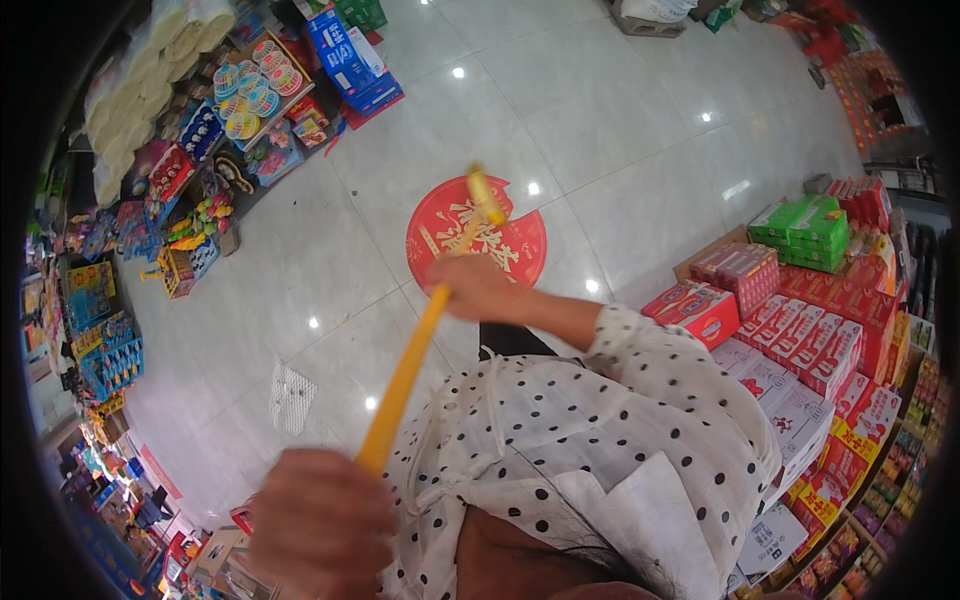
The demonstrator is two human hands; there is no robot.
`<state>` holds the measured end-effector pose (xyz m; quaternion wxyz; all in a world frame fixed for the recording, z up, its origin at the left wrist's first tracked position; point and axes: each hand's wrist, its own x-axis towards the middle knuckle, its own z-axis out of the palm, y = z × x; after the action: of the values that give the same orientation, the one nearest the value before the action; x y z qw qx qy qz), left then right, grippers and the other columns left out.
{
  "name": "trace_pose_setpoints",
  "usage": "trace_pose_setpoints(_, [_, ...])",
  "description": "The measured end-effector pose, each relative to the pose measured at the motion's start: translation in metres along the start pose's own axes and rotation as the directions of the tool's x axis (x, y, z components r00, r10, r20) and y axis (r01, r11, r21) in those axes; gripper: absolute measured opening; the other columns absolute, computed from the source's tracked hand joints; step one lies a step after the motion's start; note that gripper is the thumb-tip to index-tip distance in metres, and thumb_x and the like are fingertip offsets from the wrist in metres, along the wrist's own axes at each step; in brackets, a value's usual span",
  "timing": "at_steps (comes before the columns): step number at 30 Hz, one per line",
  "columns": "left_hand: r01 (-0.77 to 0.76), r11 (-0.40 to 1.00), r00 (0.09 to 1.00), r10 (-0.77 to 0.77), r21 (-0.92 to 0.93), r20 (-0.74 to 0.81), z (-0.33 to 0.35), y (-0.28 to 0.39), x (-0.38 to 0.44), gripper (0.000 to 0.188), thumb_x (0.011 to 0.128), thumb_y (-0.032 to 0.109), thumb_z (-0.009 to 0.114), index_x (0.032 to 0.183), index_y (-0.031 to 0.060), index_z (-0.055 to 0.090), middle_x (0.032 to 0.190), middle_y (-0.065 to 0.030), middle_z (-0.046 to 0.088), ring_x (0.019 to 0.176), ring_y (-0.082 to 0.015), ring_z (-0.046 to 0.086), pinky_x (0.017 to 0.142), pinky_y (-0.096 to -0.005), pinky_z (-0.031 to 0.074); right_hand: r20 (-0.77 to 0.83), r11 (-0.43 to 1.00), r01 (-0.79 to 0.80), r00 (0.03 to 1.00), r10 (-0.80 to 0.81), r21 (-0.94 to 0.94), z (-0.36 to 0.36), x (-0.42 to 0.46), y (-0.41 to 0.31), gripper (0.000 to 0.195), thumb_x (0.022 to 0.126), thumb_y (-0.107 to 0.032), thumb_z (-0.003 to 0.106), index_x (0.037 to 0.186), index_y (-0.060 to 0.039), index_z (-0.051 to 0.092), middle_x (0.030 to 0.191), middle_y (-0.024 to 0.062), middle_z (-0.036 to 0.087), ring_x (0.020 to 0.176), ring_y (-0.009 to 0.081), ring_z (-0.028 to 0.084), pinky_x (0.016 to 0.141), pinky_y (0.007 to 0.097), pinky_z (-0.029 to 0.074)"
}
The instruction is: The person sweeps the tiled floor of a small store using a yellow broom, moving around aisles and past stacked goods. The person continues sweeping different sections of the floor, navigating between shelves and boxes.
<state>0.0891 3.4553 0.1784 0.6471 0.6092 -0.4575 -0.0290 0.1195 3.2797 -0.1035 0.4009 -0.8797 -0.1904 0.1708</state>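
Observation:
A long yellow-orange pole (401, 373) runs from the lower left up to the middle of the head view. My left hand (322, 517), blurred, is closed around its near end at the bottom left. Farther along, my right hand (480, 289) grips the shaft. At the pole's far end a yellow head (486, 196), blurred, appears over a round red floor sticker (427, 225) with pale writing. Whether the head touches the floor I cannot tell, nor what tool it belongs to.
Stacked cartons (799, 337) line the right side. Toys and goods on display (262, 90) stand at the upper left beside blue boxes (349, 60). A white mesh-patterned piece (292, 399) lies on the grey tiled floor (247, 330). More shelves line the left edge.

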Motion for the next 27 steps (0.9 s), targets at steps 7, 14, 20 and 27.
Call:
trace_pose_setpoints(7, [0.177, 0.981, 0.984, -0.179, -0.077, -0.024, 0.086, -0.213, 0.008, 0.022, 0.073, -0.001, 0.071, 0.071, 0.0062, 0.05, 0.07, -0.0057, 0.05, 0.064, -0.0261, 0.051, 0.061, -0.035, 0.042, -0.294, 0.875, -0.435, 0.883, 0.367, -0.214, -0.089, -0.047, 0.268, 0.02, 0.08, -0.023, 0.069, 0.092, -0.0077, 0.062, 0.093, 0.0119, 0.062, 0.089, 0.0342, 0.062, 0.074, 0.041, 0.051])
trace_pose_setpoints(14, [0.372, 0.925, 0.902, -0.342, 0.073, -0.263, 0.05, -0.231, -0.012, 0.019, 0.077, 0.001, 0.064, 0.067, 0.0031, 0.048, 0.063, -0.0084, 0.046, 0.058, -0.0265, 0.047, 0.058, -0.0361, 0.04, -0.113, 0.942, -0.172, 0.983, 0.145, -0.287, -0.024, 0.068, 0.29, 0.02, 0.072, -0.014, 0.074, 0.09, -0.009, 0.065, 0.093, 0.0129, 0.062, 0.084, 0.0327, 0.061, 0.077, 0.0399, 0.05])
trace_pose_setpoints(20, [0.564, 0.714, 0.814, -0.396, 0.414, -0.425, -0.022, -0.087, -0.021, 0.013, 0.066, -0.001, 0.064, 0.065, 0.0034, 0.052, 0.06, -0.0065, 0.055, 0.057, -0.0226, 0.053, 0.068, -0.0365, 0.045, -0.045, 0.935, 0.224, 0.974, -0.221, 0.274, 0.169, 0.207, 0.065, 0.011, 0.071, -0.016, 0.068, 0.072, -0.0093, 0.06, 0.084, 0.0123, 0.06, 0.087, 0.0327, 0.057, 0.071, 0.0451, 0.047])
trace_pose_setpoints(27, [0.386, 0.621, 0.92, -0.209, 0.682, -0.331, -0.037, 0.008, -0.048, 0.022, 0.069, 0.014, 0.074, 0.073, 0.0062, 0.053, 0.057, -0.002, 0.054, 0.05, -0.02, 0.053, 0.051, -0.0343, 0.04, 0.179, 0.831, 0.384, 0.857, -0.483, 0.403, 0.175, 0.161, -0.118, 0.008, 0.072, -0.012, 0.062, 0.079, -0.0088, 0.064, 0.088, 0.0116, 0.062, 0.084, 0.0332, 0.062, 0.068, 0.0459, 0.05])
